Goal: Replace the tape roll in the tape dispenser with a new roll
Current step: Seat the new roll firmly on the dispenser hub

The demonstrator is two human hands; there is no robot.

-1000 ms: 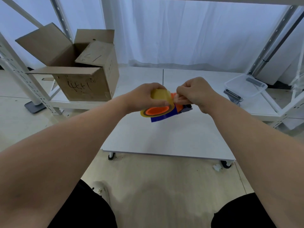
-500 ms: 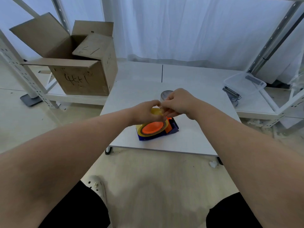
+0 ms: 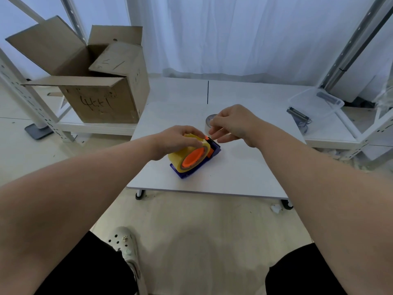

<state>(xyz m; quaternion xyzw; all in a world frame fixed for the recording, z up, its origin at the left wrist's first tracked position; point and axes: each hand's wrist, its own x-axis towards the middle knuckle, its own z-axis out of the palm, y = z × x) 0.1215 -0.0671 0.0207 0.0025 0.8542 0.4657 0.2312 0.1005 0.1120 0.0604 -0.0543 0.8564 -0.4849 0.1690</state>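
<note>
Tape dispenser: blue body, lies on the low white table, near front-centre, its nose end pointing away & to the right.
Hub: orange, round, faces the camera; sits in the middle of the roll.
Yellow tape roll: mounted on the hub, on the dispenser, upright on its edge.
Left hand: on top of the yellow tape roll, palm down, fingers curled over the roll's upper rim & gripping it. Thumb hidden.
Right hand: in the air just past the dispenser's nose, not touching roll or body. Lower fingers reach out loosely toward the nose; thumb & index tips meet higher up. Can't tell if they pinch a clear tape end or nothing.
2nd roll: small, pale grey, flat on the table behind the right hand, partly hidden by its fingertips. Well apart from the dispenser.
Table legs: castors visible at the front corners.
Cardboard box: far left on a white rack base, flaps open, handwriting on the front.
Clear plastic tub: far right on the other rack base; dark item just beside it, too small to ID.
Backdrop: white curtain, metal rack posts each side.
Floor: pale; white clog at bottom, black-clad legs at both lower corners.
</note>
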